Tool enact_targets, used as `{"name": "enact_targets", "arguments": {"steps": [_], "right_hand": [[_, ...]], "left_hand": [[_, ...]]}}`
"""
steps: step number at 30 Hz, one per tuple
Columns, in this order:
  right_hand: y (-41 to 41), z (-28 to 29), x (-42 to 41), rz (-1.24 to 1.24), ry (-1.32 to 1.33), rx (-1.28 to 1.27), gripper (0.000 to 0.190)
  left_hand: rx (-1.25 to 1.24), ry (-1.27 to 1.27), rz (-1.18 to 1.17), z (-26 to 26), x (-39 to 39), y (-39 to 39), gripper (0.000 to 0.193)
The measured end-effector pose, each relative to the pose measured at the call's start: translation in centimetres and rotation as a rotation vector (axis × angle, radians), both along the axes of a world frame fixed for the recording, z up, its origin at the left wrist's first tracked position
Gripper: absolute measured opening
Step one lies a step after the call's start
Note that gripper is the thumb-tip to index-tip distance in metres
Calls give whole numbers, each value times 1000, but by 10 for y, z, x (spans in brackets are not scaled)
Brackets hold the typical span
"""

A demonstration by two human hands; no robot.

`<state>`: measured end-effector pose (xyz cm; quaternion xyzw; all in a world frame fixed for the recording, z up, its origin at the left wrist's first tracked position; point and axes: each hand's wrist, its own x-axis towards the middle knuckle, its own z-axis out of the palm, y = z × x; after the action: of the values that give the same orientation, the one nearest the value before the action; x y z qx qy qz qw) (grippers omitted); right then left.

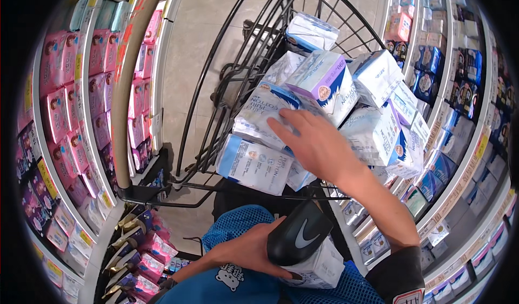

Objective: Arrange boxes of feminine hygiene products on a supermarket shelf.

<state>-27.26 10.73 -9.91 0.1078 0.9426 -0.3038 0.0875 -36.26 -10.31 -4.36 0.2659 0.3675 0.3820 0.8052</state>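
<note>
My left hand (pixel 261 249) holds a white soft-wrapped package (pixel 322 265) close to my body, beside a black cap brim (pixel 299 235) that hides part of it. My right hand (pixel 314 145) reaches over the black wire shopping cart (pixel 196 97), fingers spread, its fingertips over a white and blue package of cotton pads or tissues (pixel 263 111); whether they touch it I cannot tell. Several similar packages lie piled at odd angles in the cart, among them one with a purple band (pixel 324 83) and one with a light blue end (pixel 254 164) near the cart's close edge.
Shelves with pink packages (pixel 58 113) curve along the left. On the right, more shelves hold blue and white packages (pixel 440 170). The cart's beige handle (pixel 125 97) rises at the left. Packages stand on the low shelf (pixel 150 259) at the lower left. Grey tiled floor (pixel 182 64) shows beyond the cart.
</note>
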Motion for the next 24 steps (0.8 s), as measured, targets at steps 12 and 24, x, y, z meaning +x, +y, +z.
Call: {"name": "enact_targets", "arguments": {"steps": [12, 24], "right_hand": [[-41, -7, 63, -910, -31, -942, 49], [-95, -22, 56, -673, 112, -729, 98]], "left_hand": [[-39, 12, -102, 0, -6, 21, 100], [-17, -13, -139, 6, 5, 23, 90]]}}
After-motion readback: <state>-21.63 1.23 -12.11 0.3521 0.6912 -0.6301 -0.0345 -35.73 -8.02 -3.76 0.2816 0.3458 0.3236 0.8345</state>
